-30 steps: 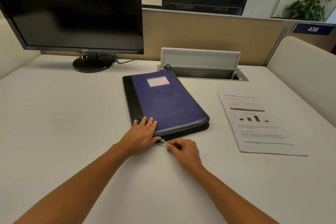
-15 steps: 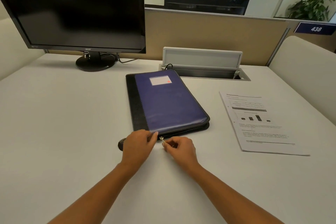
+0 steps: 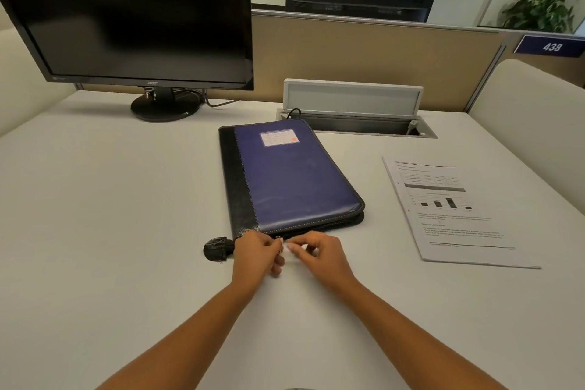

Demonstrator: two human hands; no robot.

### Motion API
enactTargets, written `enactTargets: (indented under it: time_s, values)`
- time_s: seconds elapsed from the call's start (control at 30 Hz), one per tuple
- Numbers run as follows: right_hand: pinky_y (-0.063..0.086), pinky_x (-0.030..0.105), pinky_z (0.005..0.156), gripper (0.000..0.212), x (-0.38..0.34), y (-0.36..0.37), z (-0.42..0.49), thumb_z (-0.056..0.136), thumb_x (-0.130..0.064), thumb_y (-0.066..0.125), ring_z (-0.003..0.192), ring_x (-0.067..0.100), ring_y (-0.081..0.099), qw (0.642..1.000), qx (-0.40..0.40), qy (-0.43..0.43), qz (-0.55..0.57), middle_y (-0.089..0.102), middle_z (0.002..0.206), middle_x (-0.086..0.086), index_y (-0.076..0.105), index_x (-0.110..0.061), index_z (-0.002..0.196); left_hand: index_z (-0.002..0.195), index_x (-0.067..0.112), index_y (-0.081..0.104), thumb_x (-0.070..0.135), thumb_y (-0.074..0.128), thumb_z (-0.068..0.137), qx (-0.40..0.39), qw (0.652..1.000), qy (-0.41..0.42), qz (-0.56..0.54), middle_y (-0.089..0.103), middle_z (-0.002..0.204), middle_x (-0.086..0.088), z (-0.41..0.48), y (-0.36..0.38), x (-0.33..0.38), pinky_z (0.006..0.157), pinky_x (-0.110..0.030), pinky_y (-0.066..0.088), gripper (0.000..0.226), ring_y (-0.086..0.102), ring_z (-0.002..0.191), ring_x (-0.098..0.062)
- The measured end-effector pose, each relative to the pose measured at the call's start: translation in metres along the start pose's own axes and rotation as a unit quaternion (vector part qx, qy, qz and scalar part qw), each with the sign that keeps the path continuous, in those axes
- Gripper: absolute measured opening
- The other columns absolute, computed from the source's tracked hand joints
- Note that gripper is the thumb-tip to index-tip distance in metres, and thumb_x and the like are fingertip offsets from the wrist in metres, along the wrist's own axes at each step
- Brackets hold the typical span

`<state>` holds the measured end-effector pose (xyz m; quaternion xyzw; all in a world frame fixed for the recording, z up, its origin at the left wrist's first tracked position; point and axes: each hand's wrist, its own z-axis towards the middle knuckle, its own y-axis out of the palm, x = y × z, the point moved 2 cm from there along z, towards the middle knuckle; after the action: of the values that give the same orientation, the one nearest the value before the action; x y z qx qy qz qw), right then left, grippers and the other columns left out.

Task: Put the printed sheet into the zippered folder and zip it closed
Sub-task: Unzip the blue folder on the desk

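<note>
The folder [image 3: 294, 180] lies flat on the counter [image 3: 110, 215], blue cover up, with its near edge at both hands. The right hand [image 3: 319, 255] has a narrow grip, its fingertips pinching the small pull [image 3: 280, 249] at that edge. The left hand [image 3: 253, 255] sits just beside it at the near-left corner with its fingers curled. That spot is blurred, so I cannot tell what its grip holds. A black tab [image 3: 217, 249] touches the left hand. The sheet [image 3: 456, 215] lies flat on the counter, well apart to the folder's right.

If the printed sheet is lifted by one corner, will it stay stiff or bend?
The printed sheet looks thin and lies flat on the table, so it probably droops when lifted. Being light, it may slide if pushed.
</note>
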<state>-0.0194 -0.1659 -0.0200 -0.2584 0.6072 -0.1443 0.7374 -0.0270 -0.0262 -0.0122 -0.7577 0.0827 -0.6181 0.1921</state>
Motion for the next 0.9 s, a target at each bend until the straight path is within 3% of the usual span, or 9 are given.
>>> enactTargets:
  time_s: [0.1,0.17,0.23,0.33,0.53,0.7,0.9]
  values:
    - [0.043,0.020,0.068,0.010,0.008,-0.021,0.008,0.082,-0.022,0.067,0.078,0.011,0.057,0.984,0.150,-0.045,-0.089,0.068,0.088,-0.003,0.070,-0.018,0.090,0.063,0.006,0.061,0.013,0.058,0.088,0.015,0.999,0.012,0.030,0.059,0.049,-0.003,-0.002,-0.002,-0.002,0.033,-0.012,0.040,0.026,0.051,0.029,-0.004]
    - [0.048,0.030,0.079,0.016,0.012,-0.034,0.015,0.080,-0.019,0.068,0.095,0.020,0.058,0.962,0.198,-0.093,-0.164,0.068,0.101,0.003,0.069,-0.014,0.096,0.066,0.006,0.060,0.014,0.059,0.088,0.025,0.997,0.030,0.067,0.059,0.050,-0.002,-0.002,-0.006,-0.003,0.036,-0.010,0.042,0.023,0.052,0.030,-0.001]
    - [0.042,0.043,0.095,0.027,0.021,-0.040,0.024,0.083,-0.026,0.065,0.118,0.026,0.051,0.956,0.147,-0.095,-0.235,0.062,0.123,0.005,0.066,-0.016,0.108,0.066,0.007,0.060,0.014,0.059,0.087,0.034,0.994,0.045,0.092,0.058,0.049,-0.001,-0.002,-0.013,-0.005,0.040,-0.010,0.045,0.023,0.053,0.032,-0.003]
    - [0.015,0.046,0.112,0.044,0.037,-0.042,0.029,0.088,-0.047,0.050,0.137,0.013,0.030,0.953,0.047,-0.041,-0.296,0.042,0.144,-0.006,0.049,-0.031,0.129,0.064,0.008,0.059,0.016,0.059,0.087,0.047,0.990,0.059,0.115,0.060,0.050,-0.004,-0.001,-0.024,-0.008,0.047,-0.018,0.049,0.024,0.056,0.039,-0.010]
    - [0.017,0.041,0.112,0.049,0.037,-0.035,0.033,0.086,-0.057,0.044,0.135,0.010,0.034,0.936,0.054,-0.048,-0.346,0.045,0.142,-0.010,0.047,-0.034,0.130,0.062,0.011,0.055,0.017,0.060,0.087,0.060,0.979,0.089,0.172,0.057,0.047,-0.003,0.001,-0.040,-0.011,0.051,-0.018,0.047,0.026,0.052,0.037,-0.007]
    - [0.025,0.042,0.109,0.048,0.037,-0.032,0.030,0.084,-0.055,0.049,0.129,0.013,0.044,0.932,0.093,-0.059,-0.346,0.054,0.134,-0.006,0.055,-0.029,0.124,0.069,0.007,0.059,0.018,0.059,0.087,0.068,0.972,0.104,0.200,0.061,0.055,-0.008,-0.001,-0.045,-0.012,0.062,-0.027,0.054,0.021,0.056,0.042,-0.015]
    - [0.028,0.043,0.106,0.046,0.036,-0.030,0.026,0.084,-0.052,0.053,0.125,0.015,0.049,0.930,0.115,-0.059,-0.344,0.059,0.129,-0.004,0.059,-0.025,0.120,0.069,0.007,0.059,0.017,0.059,0.087,0.075,0.967,0.123,0.212,0.056,0.052,-0.002,-0.004,-0.044,-0.013,0.061,-0.025,0.052,0.021,0.052,0.040,-0.009]
